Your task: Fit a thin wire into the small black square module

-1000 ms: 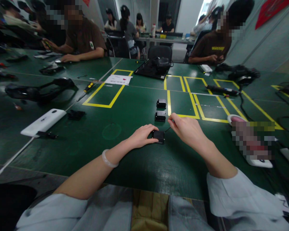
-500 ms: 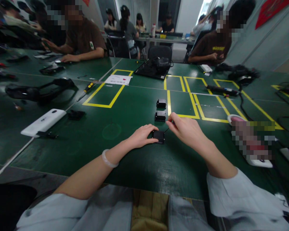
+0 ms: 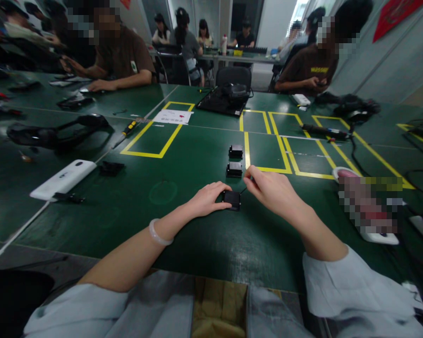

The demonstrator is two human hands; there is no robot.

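Observation:
My left hand (image 3: 209,198) rests on the green table with thumb and fingers closed around the left side of a small flat black box (image 3: 234,201). My right hand (image 3: 272,188) is just to its right, thumb and forefinger pinched on a thin dark rod (image 3: 244,190). The rod's lower end meets the box's upper right corner; its exact kind is too small to tell. Beyond my hands, two similar black boxes, a nearer one (image 3: 234,169) and a farther one (image 3: 236,151), stand in a line with raised blocks on top.
On the left are a white device (image 3: 64,179) with a cable, a screwdriver (image 3: 129,127) and a black headset-like object (image 3: 58,132). A white-edged case (image 3: 377,235) lies right. Yellow tape marks (image 3: 268,169) and a dark panel (image 3: 216,104) are farther back. Several people sit beyond.
Almost nothing differs. Both hands, the box and the rod keep practically the same places.

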